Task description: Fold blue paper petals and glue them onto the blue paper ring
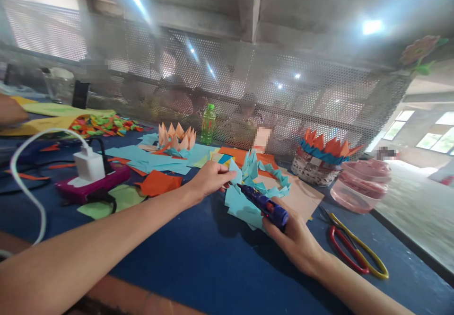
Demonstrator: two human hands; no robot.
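My left hand (213,179) pinches a small folded piece of light-blue paper (235,173) between thumb and fingers. My right hand (292,237) is wrapped round a dark-blue, pen-shaped glue gun (264,205). Its dark tip points at the folded paper, close to or touching it; I cannot tell which. Just behind lies a partly built ring of light-blue folded paper points (280,182). Under the glue gun are loose light-blue sheets (244,211).
Scissors (354,249) with red and yellow handles lie right. Behind stand a peach paper crown (177,137), a green bottle (208,125), an orange-and-blue crown on a basket (315,163) and pink containers (362,187). Left are a purple power strip (92,185) and another person's hand (12,110).
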